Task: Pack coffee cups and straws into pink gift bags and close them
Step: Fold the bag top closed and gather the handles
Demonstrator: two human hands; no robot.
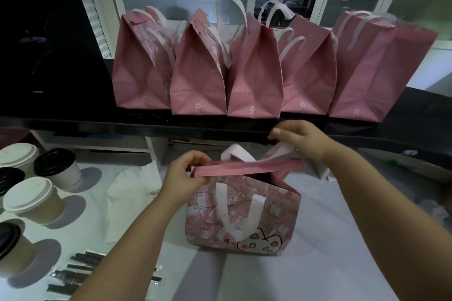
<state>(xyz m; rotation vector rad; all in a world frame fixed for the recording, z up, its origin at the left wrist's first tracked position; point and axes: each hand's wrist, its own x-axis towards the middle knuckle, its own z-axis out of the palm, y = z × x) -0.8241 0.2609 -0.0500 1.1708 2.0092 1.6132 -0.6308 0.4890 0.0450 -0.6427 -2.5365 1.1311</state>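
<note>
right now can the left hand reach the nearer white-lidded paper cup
Probably yes, once the left hand releases the pink gift bag; only flat white paper lies before the white-lidded paper cup.

Two bare hands at the mouth of a bag, both arms stretched forward.

The left hand [186, 175] pinches the left end of the folded top edge [234, 170] of a pink patterned fabric gift bag [244, 215], fingers curled over it and thumb beneath. The bare left forearm [137, 239] rises from the lower left. The right hand [299, 140] sits higher and farther forward, fingers curled round the bag's white fabric handle strap [281, 151], thumb pointing left. The bare right forearm [379, 193] slants in from the lower right.
</note>
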